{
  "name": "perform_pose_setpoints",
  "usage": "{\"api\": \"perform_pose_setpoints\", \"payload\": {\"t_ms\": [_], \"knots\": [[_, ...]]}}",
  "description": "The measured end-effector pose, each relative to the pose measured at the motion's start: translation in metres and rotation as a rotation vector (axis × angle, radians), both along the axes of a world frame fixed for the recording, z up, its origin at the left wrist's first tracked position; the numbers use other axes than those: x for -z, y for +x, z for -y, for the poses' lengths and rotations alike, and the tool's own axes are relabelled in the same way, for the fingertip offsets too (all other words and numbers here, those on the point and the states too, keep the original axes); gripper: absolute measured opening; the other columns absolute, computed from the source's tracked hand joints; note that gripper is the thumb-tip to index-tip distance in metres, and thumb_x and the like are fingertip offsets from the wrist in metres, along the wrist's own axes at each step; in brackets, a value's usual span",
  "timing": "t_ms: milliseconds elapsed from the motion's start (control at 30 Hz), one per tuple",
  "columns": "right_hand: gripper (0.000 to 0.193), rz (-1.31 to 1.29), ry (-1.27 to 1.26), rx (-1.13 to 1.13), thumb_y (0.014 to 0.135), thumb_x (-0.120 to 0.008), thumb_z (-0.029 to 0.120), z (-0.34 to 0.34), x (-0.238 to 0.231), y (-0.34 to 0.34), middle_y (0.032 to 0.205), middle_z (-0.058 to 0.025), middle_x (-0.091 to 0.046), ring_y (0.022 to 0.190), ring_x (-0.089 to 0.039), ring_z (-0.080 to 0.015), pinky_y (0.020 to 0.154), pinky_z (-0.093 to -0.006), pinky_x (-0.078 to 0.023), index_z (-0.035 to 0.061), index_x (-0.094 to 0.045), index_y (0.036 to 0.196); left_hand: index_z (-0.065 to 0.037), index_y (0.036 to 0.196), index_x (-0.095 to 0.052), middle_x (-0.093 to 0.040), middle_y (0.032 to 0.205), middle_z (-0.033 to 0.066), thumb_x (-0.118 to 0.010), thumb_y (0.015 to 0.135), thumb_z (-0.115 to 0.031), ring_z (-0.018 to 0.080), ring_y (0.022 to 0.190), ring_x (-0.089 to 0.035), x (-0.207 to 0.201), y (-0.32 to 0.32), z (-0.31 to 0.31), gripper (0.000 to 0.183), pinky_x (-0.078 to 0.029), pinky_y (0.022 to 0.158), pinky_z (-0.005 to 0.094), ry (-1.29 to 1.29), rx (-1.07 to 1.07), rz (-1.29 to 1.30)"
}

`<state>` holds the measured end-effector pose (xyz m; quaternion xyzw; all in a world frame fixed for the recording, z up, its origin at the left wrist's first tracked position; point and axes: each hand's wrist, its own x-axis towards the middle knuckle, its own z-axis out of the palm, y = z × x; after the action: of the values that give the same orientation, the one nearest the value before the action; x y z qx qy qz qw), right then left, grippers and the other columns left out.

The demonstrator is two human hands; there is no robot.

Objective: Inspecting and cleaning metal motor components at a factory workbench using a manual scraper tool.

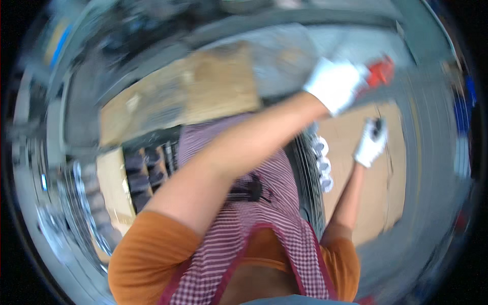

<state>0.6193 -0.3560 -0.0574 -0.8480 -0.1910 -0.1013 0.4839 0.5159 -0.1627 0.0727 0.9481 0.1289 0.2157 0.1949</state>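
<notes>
Upper right, I see the left hand (336, 85) gripping a blurred red object (381, 71), likely stiff, best held by its near end; below, the right hand (370, 144) pinches a dark piece (377, 128).

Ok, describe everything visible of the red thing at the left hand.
The red thing is bright, uneven in outline and motion-blurred; its material and parts can't be made out. It juts rightward from the white-gloved left hand, which seems to grip it and may hide part. Whether it touches the grey surface behind it is unclear.
</notes>
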Motion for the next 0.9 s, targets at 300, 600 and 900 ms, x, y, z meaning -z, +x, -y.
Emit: {"api": "perform_pose_setpoints", "payload": {"t_ms": [300, 600, 900], "knots": [[0.038, 0.297, -0.229, -0.64, 0.094, -0.059, 0.029, -0.133, -0.117, -0.011, 0.116, -0.0162, -0.065, 0.1, -0.064, -0.027, 0.087, -0.0349, -0.048, -0.0013, -0.061, 0.118, -0.011, 0.114, -0.062, -0.064, 0.103, 0.0148, -0.057, 0.085, -0.045, 0.0336, 0.094, -0.062, 0.019, -0.113, -0.004, 0.045, -0.046, 0.076, 0.0466, -0.13, -0.1, 0.149], [0.046, 0.426, -0.416, -0.354, 0.095, -0.051, 0.044, -0.148, -0.081, 0.045, 0.112, -0.0161, -0.066, 0.1, -0.063, -0.03, 0.086, -0.0349, -0.048, 0.0056, -0.066, 0.116, -0.009, 0.1, -0.071, -0.069, 0.098, 0.0152, -0.054, 0.089, -0.035, 0.0337, 0.09, -0.065, -0.031, -0.489, -0.045, 0.033, -0.051, 0.084, 0.0414, -0.058, -1.266, 0.016], [0.034, 0.941, 0.076, -0.234, 0.087, -0.068, 0.039, -0.161, -0.065, 0.055, 0.069, -0.005, -0.069, 0.057, -0.063, -0.0218, 0.051, -0.0334, -0.049, 0.0072, -0.074, 0.077, -0.015, 0.118, -0.063, -0.061, 0.119, 0.015, -0.063, 0.073, -0.061, 0.0323, 0.111, -0.058, -0.057, -0.777, 0.118, 0.063, -0.043, 0.094, 0.0487, 0.073, -2.57, -0.469]]}}
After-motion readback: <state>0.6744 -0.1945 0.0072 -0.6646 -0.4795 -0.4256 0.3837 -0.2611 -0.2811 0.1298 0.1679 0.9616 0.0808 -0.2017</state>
